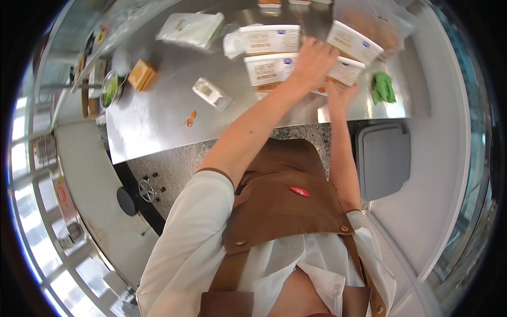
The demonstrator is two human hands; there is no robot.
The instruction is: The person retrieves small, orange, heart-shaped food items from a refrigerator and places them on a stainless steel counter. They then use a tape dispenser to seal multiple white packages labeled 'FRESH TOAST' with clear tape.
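Before me on a stainless steel table [166, 91] stand several white paper cartons with brown print and writing. My right hand [343, 97] grips the near side of the front right carton [346, 72], fingers and thumb spread across its lower edge. Over that carton's left end reaches my left hand [317, 59], palm down with bent fingers; what its fingertips hold is hidden. Just left of it is the front left carton [269, 71], with orange-brown food showing at its base. Behind are the back left carton [271, 39] and the tilted back right carton [353, 42].
Left lie browned bread slices [141, 75], a metal bowl [112, 90] of greens, a small white device [212, 94] and food scraps [191, 119]. Behind are a plastic-wrapped pack [191, 29] and a clear bag [370, 25]. A green cloth [383, 88] lies right, above a grey bin [384, 162].
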